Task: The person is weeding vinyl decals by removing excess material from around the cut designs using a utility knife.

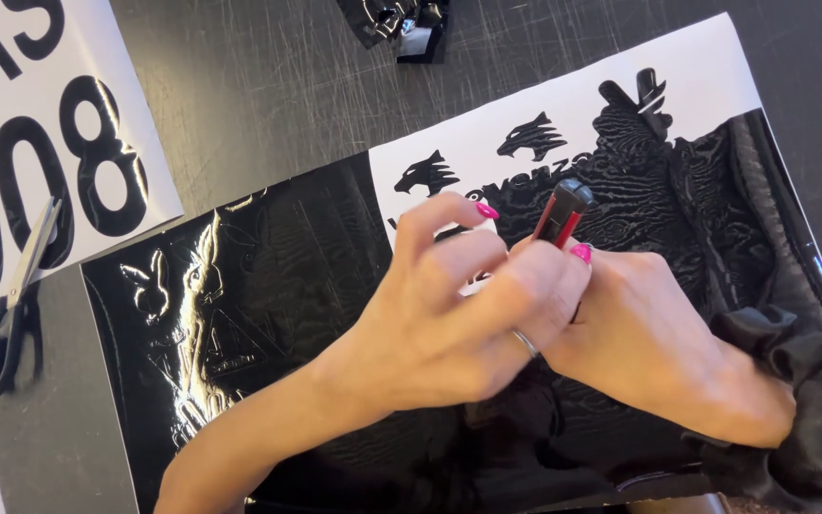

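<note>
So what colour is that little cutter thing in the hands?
The cutter is red and black, held by the right hand; it shows best in the head view.

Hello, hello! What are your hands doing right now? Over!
Right hand grips red-and-black cutter. Left hand pinches at it, over black vinyl sheet. Scissors lie apart, left.

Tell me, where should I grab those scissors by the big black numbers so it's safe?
Take the scissors by the black handle loops, which lie nearest you at the lower left. The shut metal blades point up and away onto the white sheet, so come from below, fingers well clear of the tips.
</note>
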